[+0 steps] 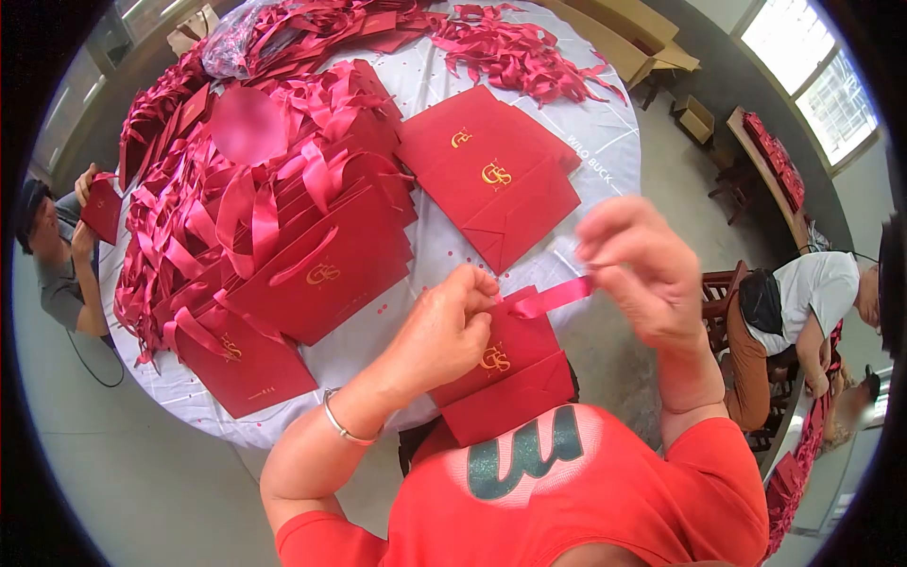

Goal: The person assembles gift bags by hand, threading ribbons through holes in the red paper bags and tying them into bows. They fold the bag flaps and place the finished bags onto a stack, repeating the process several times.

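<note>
Your left hand (444,331) is closed in a pinch on the top edge of the flat red paper gift bag with a gold monogram (505,378), which rests against your chest just below that hand. Your right hand (642,274) pinches the end of the crimson satin ribbon (553,298), taut between both hands. Hold firmly at the rim and, I'd judge, pull the ribbon straight and untwisted so the paper doesn't tear. The pile of ribboned red bags (312,265) lies beyond your left hand.

Packing workshop; red gift bags (312,274) heaped on table (605,142).
</note>
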A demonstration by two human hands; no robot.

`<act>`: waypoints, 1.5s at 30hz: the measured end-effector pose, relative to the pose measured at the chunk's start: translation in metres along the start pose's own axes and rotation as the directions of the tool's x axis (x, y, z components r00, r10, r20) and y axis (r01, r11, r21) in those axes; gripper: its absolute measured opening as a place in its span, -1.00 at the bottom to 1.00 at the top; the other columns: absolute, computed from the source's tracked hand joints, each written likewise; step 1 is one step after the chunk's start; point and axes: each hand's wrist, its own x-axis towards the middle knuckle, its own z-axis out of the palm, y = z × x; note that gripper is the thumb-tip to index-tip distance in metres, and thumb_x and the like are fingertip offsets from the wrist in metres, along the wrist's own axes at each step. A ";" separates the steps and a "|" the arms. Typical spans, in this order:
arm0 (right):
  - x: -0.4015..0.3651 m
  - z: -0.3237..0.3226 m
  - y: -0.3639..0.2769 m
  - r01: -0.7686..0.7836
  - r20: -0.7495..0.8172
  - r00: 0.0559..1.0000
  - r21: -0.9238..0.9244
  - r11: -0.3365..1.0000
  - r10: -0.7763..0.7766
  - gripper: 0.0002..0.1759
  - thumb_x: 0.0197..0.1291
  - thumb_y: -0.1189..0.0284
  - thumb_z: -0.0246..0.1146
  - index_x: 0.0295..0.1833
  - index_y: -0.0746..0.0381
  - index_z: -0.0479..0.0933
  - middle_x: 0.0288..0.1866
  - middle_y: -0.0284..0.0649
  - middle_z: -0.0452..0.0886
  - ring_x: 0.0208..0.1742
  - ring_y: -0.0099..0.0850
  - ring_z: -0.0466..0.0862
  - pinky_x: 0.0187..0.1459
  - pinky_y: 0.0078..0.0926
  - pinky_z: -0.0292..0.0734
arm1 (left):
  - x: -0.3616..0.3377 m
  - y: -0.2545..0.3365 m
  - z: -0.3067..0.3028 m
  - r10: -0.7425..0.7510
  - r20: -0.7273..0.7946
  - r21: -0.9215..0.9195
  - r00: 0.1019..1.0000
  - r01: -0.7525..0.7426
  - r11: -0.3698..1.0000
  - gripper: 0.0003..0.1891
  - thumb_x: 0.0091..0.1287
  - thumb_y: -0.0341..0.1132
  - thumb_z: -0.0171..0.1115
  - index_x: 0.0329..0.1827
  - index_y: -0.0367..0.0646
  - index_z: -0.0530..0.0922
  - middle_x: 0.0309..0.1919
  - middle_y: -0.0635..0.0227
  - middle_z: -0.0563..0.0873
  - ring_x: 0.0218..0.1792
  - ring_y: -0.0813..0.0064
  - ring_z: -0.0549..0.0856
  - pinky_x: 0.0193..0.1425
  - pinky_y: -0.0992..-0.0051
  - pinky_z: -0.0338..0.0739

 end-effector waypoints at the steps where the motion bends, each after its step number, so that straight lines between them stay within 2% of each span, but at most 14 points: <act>1: -0.001 0.006 0.004 -0.049 0.065 0.997 -0.010 0.999 0.049 -0.93 0.15 0.60 0.33 -0.26 0.33 0.58 -0.22 -0.13 0.65 -0.25 -0.37 0.66 -0.20 -0.47 0.55 | 0.000 0.002 0.000 -0.003 0.015 0.015 1.000 0.003 1.000 -0.72 0.27 -0.61 0.05 0.05 -0.35 0.39 -0.23 0.22 0.71 -0.19 0.61 0.67 -0.14 0.55 0.54; 2: -0.001 0.014 0.005 -0.145 0.165 0.975 -0.032 0.989 0.149 -0.93 0.13 0.61 0.35 -0.26 0.35 0.60 -0.22 -0.13 0.68 -0.26 -0.33 0.69 -0.23 -0.44 0.57 | 0.000 0.004 0.000 -0.006 0.030 0.029 1.000 0.005 1.000 -0.73 0.26 -0.62 0.05 0.03 -0.35 0.39 -0.23 0.21 0.70 -0.18 0.62 0.66 -0.11 0.55 0.54; 5: -0.012 0.037 0.024 -0.134 0.287 0.941 -0.171 0.976 0.180 -0.90 0.07 0.61 0.40 -0.26 0.34 0.64 -0.35 -0.15 0.68 -0.31 -0.28 0.67 -0.28 -0.44 0.54 | -0.001 0.012 -0.004 -0.014 0.046 0.062 0.999 0.011 0.998 -0.74 0.26 -0.62 0.07 0.02 -0.35 0.40 -0.23 0.22 0.69 -0.16 0.58 0.69 -0.08 0.51 0.55; 6: -0.014 0.039 0.027 -0.133 0.293 0.940 -0.167 0.977 0.178 -0.90 0.07 0.61 0.40 -0.26 0.34 0.64 -0.35 -0.15 0.68 -0.31 -0.28 0.67 -0.28 -0.44 0.54 | -0.001 0.009 -0.005 -0.017 0.040 0.061 0.999 0.015 0.998 -0.74 0.26 -0.62 0.07 0.02 -0.35 0.40 -0.23 0.22 0.69 -0.16 0.58 0.69 -0.08 0.51 0.55; 8: -0.017 0.040 0.031 -0.116 0.280 0.948 -0.145 0.983 0.153 -0.88 0.06 0.53 0.41 -0.28 0.29 0.65 -0.36 -0.16 0.66 -0.35 -0.24 0.66 -0.30 -0.37 0.55 | 0.001 0.002 -0.004 0.166 -0.006 0.067 0.986 -0.165 0.984 -0.80 0.24 -0.61 0.12 -0.07 -0.35 0.44 -0.27 0.24 0.69 -0.19 0.48 0.72 -0.10 0.46 0.57; 16: -0.020 0.020 0.031 -0.236 0.291 0.912 -0.201 0.951 0.288 -0.89 0.07 0.51 0.43 -0.30 0.30 0.66 -0.43 -0.18 0.62 -0.42 -0.30 0.62 -0.37 -0.41 0.51 | 0.005 0.012 -0.037 0.296 0.073 0.278 0.952 -0.304 0.911 -0.85 0.14 -0.59 0.23 -0.23 -0.30 0.52 -0.30 0.17 0.73 -0.21 0.29 0.76 -0.15 0.44 0.60; 19: -0.022 0.019 0.031 -0.253 0.324 0.893 -0.212 0.944 0.312 -0.91 0.07 0.55 0.42 -0.31 0.32 0.66 -0.44 -0.20 0.62 -0.44 -0.35 0.61 -0.39 -0.46 0.48 | 0.003 0.018 -0.049 0.078 0.265 0.142 0.961 -0.119 0.983 -0.86 0.21 -0.60 0.19 -0.18 -0.30 0.54 -0.25 0.18 0.78 -0.30 0.48 0.76 -0.21 0.49 0.60; 23: -0.029 0.019 0.030 -0.305 0.309 0.879 -0.218 0.927 0.362 -0.93 0.08 0.59 0.41 -0.32 0.34 0.64 -0.45 -0.23 0.61 -0.47 -0.47 0.58 -0.41 -0.56 0.44 | 0.007 -0.008 -0.052 0.194 0.393 -0.109 0.899 -0.164 0.980 -0.77 0.26 -0.62 0.13 -0.03 -0.30 0.54 -0.19 0.22 0.77 -0.42 0.60 0.72 -0.31 0.57 0.58; 25: -0.030 0.014 0.029 -0.375 0.286 0.862 -0.197 0.906 0.419 -0.93 0.10 0.59 0.40 -0.31 0.34 0.64 -0.45 -0.26 0.60 -0.46 -0.53 0.58 -0.41 -0.59 0.43 | 0.005 0.008 -0.053 -0.142 0.446 -0.192 0.884 0.250 0.949 -0.67 0.28 -0.65 0.08 0.11 -0.30 0.50 -0.15 0.26 0.72 -0.48 0.66 0.69 -0.42 0.63 0.54; 27: -0.025 0.010 0.023 -0.486 0.249 0.823 -0.156 0.860 0.511 -0.95 0.12 0.60 0.38 -0.30 0.34 0.64 -0.44 -0.32 0.58 -0.44 -0.66 0.54 -0.42 -0.65 0.40 | 0.006 0.007 -0.045 -0.138 0.455 -0.179 0.880 0.242 0.954 -0.66 0.29 -0.64 0.06 0.14 -0.30 0.47 -0.15 0.27 0.70 -0.51 0.67 0.67 -0.45 0.65 0.51; 30: -0.023 0.010 0.022 -0.404 0.289 0.840 -0.235 0.884 0.460 -0.95 0.13 0.61 0.37 -0.30 0.36 0.64 -0.43 -0.31 0.58 -0.45 -0.65 0.53 -0.42 -0.66 0.40 | 0.006 0.009 -0.037 -0.144 0.470 -0.140 0.871 0.234 0.962 -0.71 0.35 -0.61 0.00 0.12 -0.31 0.44 -0.22 0.31 0.66 -0.54 0.66 0.66 -0.50 0.66 0.47; 37: -0.032 0.017 0.027 -0.438 0.265 0.839 -0.188 0.879 0.475 -0.95 0.13 0.60 0.38 -0.28 0.35 0.65 -0.42 -0.29 0.60 -0.46 -0.62 0.54 -0.43 -0.64 0.40 | 0.006 0.000 -0.034 -0.234 0.535 -0.143 0.812 0.360 0.922 -0.83 0.39 -0.55 -0.03 -0.02 -0.26 0.47 -0.32 0.39 0.65 -0.54 0.66 0.67 -0.53 0.67 0.42; 43: -0.034 0.030 0.015 -0.234 0.100 0.960 -0.232 0.944 0.263 -0.86 0.09 0.65 0.38 -0.20 0.33 0.69 -0.40 -0.24 0.62 -0.43 -0.54 0.60 -0.42 -0.59 0.46 | 0.007 -0.003 -0.033 -0.261 0.528 -0.158 0.809 0.395 0.905 -0.82 0.41 -0.53 -0.01 -0.01 -0.26 0.52 -0.34 0.46 0.64 -0.56 0.70 0.62 -0.51 0.69 0.41; 45: -0.036 0.033 0.010 -0.135 0.096 0.982 -0.266 0.954 0.166 -0.80 -0.02 0.67 0.42 -0.22 0.30 0.71 -0.39 -0.15 0.67 -0.39 -0.33 0.66 -0.36 -0.48 0.53 | 0.007 -0.004 -0.032 -0.264 0.529 -0.160 0.807 0.400 0.903 -0.81 0.42 -0.52 -0.01 -0.01 -0.26 0.53 -0.34 0.47 0.63 -0.57 0.70 0.61 -0.51 0.69 0.40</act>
